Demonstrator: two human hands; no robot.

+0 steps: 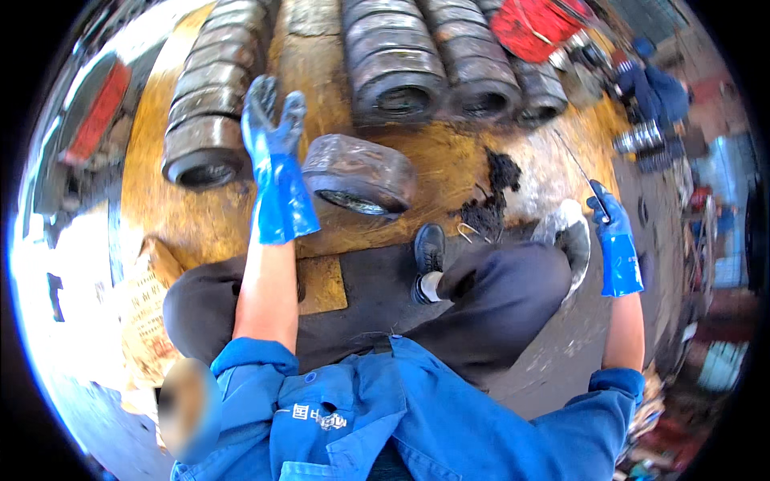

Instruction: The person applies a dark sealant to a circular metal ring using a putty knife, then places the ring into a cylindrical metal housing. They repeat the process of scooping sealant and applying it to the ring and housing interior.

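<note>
My left hand (pixel 275 144), in a blue rubber glove, is open with its fingers spread, pointing away from me. Just to its right, a thick dark metal ring (pixel 365 164) lies tilted on the yellow worktop; whether glove and ring touch I cannot tell. Off to the right, my right hand (pixel 613 240), gloved the same way, is closed around a thin metal rod (pixel 573 155). The rod's far end reaches over the worktop's right part. A clump of black shavings or greasy scrap (pixel 497 180) sits between the ring and the rod.
Rows of similar rings (pixel 397 68) stretch across the far worktop (pixel 321 56), one row (pixel 212 104) beyond my left hand. A red bucket (pixel 536 28) stands at the far right. A white container (pixel 573 240) is by my right knee. Another person (pixel 658 92) is farther right.
</note>
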